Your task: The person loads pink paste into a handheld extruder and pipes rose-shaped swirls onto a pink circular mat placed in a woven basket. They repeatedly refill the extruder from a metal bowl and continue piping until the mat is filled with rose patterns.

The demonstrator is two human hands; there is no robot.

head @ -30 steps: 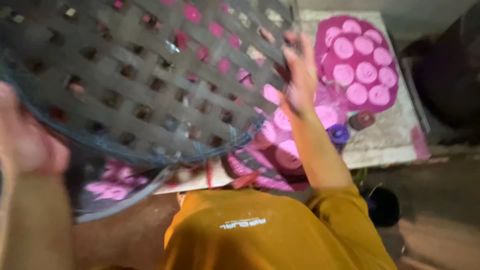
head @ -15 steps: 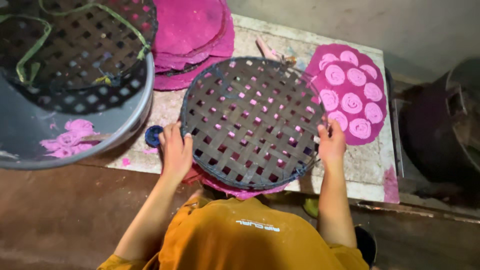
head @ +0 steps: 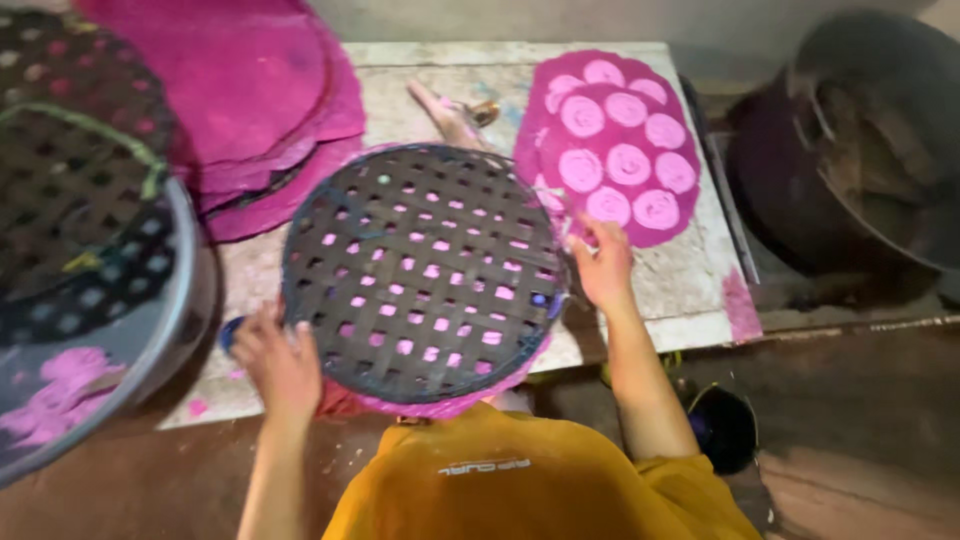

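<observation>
A round dark woven lattice tray [head: 425,270] lies flat on the white slab [head: 690,290], covering a pink sheet whose edge shows beneath it. My left hand [head: 278,362] grips the tray's lower left rim. At the tray's right rim my right hand [head: 602,262] holds the edge with its fingers curled. A pink cloth-covered tray [head: 615,145] with several round pink discs lies just beyond my right hand.
A stack of pink-covered round trays [head: 250,90] sits at the back left. A grey tub [head: 110,340] holding more lattice trays stands at the left. A large dark pot [head: 860,150] is at the right. A small dark bowl [head: 722,428] rests on the floor.
One second ago the lattice tray was lifted close to the camera; it has come down flat onto the pink sheet on the slab, both hands still at its rim.
</observation>
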